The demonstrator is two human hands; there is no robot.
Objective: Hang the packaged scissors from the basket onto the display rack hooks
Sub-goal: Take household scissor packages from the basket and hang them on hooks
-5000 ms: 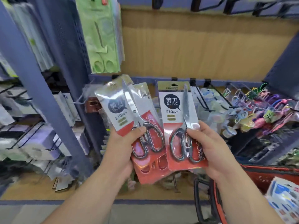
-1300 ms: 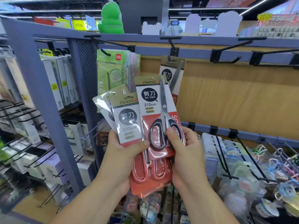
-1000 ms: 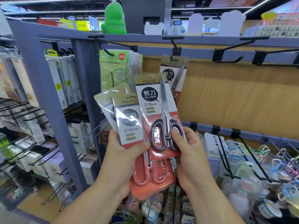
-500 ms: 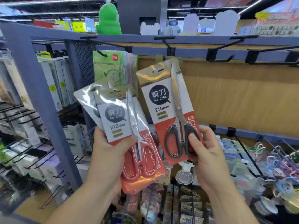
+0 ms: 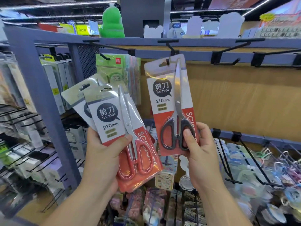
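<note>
A: While the right hand (image 5: 200, 154) pinches the black-handled pack (image 5: 169, 98) by its lower edge, where is its top?
B: Hang hole at the top-rail hook (image 5: 170, 47); left hand (image 5: 104, 154) clasps the red-handled packs (image 5: 114, 121).

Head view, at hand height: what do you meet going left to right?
Boxed goods on hooks → blue rack post → red-handled scissors packs gripped by the left hand → black-handled scissors pack pinched by the right hand → colourful hanging items.
</note>
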